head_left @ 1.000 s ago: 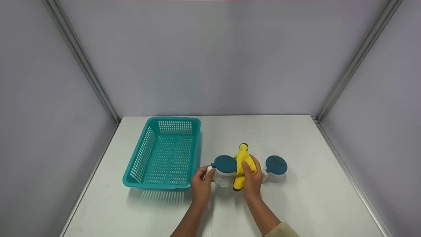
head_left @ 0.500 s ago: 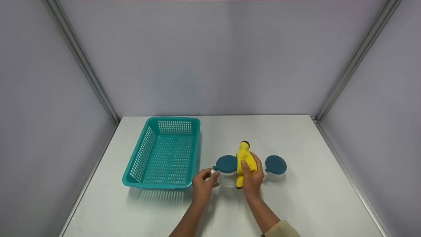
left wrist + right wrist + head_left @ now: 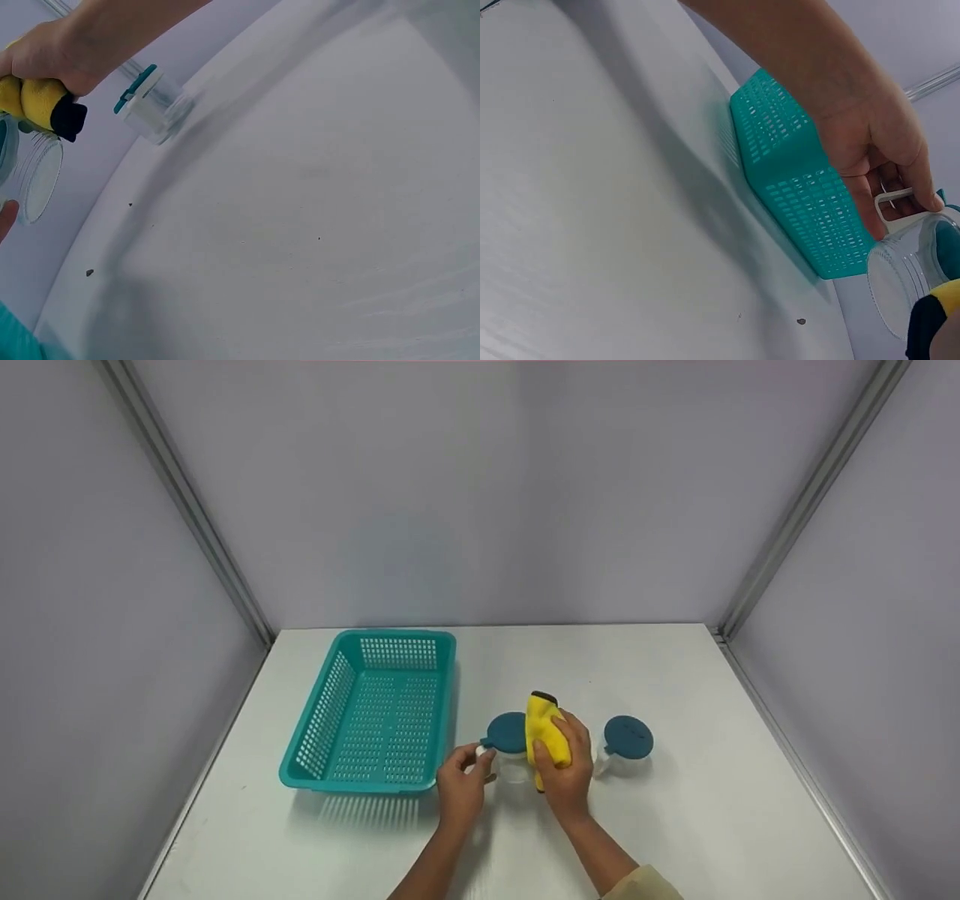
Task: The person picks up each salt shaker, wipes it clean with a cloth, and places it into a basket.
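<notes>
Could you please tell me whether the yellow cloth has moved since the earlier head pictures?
Yes, the yellow cloth has shifted slightly left in the head view, closer to the teal basket.

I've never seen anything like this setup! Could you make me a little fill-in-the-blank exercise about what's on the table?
1. The left hand holds a clear lidded jar by its white ____.
2. The right hand grips a cloth that is mostly ____, with black edging.
3. A second jar stands to the person's ____ of the held one.
4. The perforated teal basket stands to the person's ____ of both jars.

Missing words: handle; yellow; right; left.
</notes>
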Available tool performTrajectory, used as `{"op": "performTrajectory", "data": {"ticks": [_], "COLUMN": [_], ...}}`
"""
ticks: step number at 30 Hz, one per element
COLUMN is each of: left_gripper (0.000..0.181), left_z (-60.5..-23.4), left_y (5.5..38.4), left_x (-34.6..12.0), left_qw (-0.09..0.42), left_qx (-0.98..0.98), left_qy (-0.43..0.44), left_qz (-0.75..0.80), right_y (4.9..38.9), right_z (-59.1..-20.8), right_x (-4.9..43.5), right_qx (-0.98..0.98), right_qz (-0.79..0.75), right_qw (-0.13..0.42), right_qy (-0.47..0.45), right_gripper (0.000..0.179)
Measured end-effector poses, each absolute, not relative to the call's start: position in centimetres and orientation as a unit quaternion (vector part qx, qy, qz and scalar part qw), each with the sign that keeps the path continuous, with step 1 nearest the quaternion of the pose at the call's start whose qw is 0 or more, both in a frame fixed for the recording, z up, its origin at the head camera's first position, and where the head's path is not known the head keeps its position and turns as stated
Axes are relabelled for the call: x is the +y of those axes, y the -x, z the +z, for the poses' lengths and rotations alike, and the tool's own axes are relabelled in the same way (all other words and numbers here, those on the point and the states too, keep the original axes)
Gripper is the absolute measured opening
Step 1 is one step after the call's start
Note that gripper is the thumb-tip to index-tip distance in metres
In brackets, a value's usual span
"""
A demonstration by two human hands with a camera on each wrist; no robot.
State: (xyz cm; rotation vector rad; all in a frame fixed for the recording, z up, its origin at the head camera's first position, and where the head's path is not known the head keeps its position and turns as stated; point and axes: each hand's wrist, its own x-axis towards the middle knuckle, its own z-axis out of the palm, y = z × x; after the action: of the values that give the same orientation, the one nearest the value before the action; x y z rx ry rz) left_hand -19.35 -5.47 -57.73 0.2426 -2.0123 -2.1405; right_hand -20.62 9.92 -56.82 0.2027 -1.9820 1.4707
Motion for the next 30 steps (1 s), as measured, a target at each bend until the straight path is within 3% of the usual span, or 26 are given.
{"op": "performTrajectory", "data": {"ticks": [5,11,17,30], "left_gripper": [0.017,0.020,0.020,0.014], "left_z": [-57.5,-57.4,-57.5,-57.8], "left_y": [19.3,19.3,19.4,19.2], "left_x": [-5.5,-5.6,-5.7,-5.7], "left_qw": [0.107,0.109,0.113,0.135], "left_qx": [-0.686,-0.691,-0.697,-0.728], "left_qy": [-0.083,-0.089,-0.081,-0.078], "left_qz": [-0.715,-0.709,-0.704,-0.667], "right_y": [20.8,21.0,21.1,20.6], "right_z": [-57.7,-58.1,-57.7,-56.8], "right_x": [10.2,10.6,10.2,8.7], "right_qx": [-0.768,-0.786,-0.773,-0.764], "right_qz": [0.509,0.367,0.268,0.232], "right_qw": [0.364,0.448,0.504,0.501], "right_qy": [-0.133,-0.217,-0.277,-0.333], "right_gripper": [0.049,0.046,0.033,0.034]}}
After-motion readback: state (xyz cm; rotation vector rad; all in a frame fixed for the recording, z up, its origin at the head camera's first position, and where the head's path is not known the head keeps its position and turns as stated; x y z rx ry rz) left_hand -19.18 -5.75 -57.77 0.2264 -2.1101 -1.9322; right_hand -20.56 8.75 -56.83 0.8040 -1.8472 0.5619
